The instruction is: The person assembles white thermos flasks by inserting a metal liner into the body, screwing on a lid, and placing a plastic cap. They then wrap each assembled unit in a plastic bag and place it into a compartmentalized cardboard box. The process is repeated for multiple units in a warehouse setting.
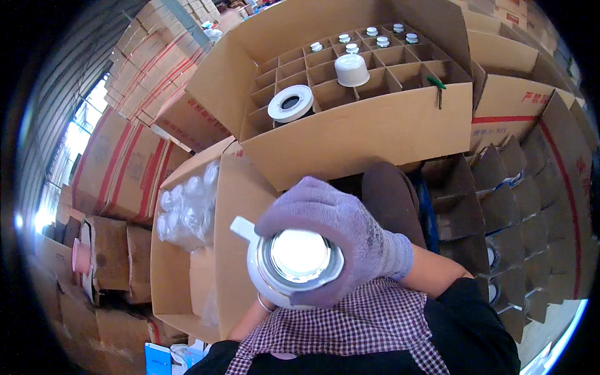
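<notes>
My right hand (350, 228), in a grey-purple knit glove, is closed round a round white vessel (255, 269) seen end-on. A shiny metal ring encircles its bright white centre, and a short tab sticks out at its upper left. My left forearm (249, 320), with a bracelet at the wrist, reaches up beneath the vessel; its hand and fingers are hidden behind it. Beyond my hands stands an open cardboard carton (369, 134) with dividers. A white cup-like piece (352, 70), a white ring-topped item (291, 103) and several small white caps show in it.
To the left, an open carton (234, 219) holds clear plastic-wrapped items (190, 206). A divided carton (525, 219) stands at my right. A green clip-like thing (435, 82) hangs on the far carton's near edge. Stacked cartons (125, 165) rise at the left.
</notes>
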`<action>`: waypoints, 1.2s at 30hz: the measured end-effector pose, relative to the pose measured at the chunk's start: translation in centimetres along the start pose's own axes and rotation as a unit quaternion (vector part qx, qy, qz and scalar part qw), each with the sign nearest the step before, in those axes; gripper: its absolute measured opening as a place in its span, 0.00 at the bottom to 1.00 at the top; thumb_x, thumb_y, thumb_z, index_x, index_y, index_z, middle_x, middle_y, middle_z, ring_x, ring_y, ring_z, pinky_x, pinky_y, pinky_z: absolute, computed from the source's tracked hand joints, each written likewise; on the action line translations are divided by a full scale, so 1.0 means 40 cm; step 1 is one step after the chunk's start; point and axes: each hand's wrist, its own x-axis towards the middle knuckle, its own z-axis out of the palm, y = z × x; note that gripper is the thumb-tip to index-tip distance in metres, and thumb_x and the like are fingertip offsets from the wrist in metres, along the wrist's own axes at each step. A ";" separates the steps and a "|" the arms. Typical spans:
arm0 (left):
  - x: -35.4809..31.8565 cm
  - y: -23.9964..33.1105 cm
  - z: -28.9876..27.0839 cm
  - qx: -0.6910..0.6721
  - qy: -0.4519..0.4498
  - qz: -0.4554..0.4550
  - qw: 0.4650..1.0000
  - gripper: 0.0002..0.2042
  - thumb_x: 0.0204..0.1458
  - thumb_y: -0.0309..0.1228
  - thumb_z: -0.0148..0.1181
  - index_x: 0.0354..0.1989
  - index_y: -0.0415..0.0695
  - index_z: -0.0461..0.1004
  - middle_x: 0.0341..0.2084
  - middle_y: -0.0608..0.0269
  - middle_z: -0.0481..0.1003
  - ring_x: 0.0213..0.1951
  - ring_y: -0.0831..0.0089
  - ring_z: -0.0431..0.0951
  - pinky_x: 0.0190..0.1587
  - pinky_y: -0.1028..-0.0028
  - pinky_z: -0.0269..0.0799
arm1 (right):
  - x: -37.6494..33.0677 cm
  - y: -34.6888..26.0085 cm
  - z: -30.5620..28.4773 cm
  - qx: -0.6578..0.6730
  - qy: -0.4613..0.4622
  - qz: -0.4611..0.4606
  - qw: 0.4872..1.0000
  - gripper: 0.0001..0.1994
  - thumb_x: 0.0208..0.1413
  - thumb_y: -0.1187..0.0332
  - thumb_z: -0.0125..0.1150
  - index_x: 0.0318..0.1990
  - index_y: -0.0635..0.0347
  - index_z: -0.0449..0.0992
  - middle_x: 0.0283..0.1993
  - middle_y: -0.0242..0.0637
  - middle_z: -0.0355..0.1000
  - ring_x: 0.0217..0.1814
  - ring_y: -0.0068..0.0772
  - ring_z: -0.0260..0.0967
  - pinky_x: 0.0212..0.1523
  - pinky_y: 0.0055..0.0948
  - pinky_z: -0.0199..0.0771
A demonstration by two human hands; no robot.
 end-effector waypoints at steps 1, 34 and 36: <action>-0.003 0.005 -0.001 0.015 0.003 -0.002 1.000 0.33 0.50 0.45 0.67 0.63 0.44 0.67 0.57 0.55 0.72 0.60 0.59 0.72 0.63 0.62 0.67 | -0.002 0.006 0.000 0.029 -0.020 -0.005 0.999 0.35 0.33 0.52 0.80 0.51 0.58 0.77 0.49 0.43 0.76 0.49 0.42 0.74 0.52 0.38 0.74; 0.069 0.137 -0.235 0.026 0.167 0.095 0.981 0.40 0.56 0.55 0.61 0.71 0.47 0.54 0.64 0.54 0.64 0.60 0.52 0.70 0.56 0.51 0.73 | 0.163 0.296 -0.190 -0.239 -0.266 -0.065 0.931 0.40 0.39 0.61 0.79 0.62 0.53 0.66 0.64 0.53 0.63 0.65 0.59 0.65 0.65 0.46 0.68; 0.064 0.158 -0.220 0.081 0.163 0.080 0.980 0.40 0.55 0.54 0.64 0.69 0.44 0.56 0.60 0.54 0.68 0.55 0.57 0.75 0.50 0.58 0.78 | 0.093 0.272 -0.186 -0.282 -0.256 -0.050 0.923 0.40 0.39 0.57 0.79 0.62 0.54 0.66 0.63 0.52 0.64 0.63 0.57 0.67 0.62 0.45 0.71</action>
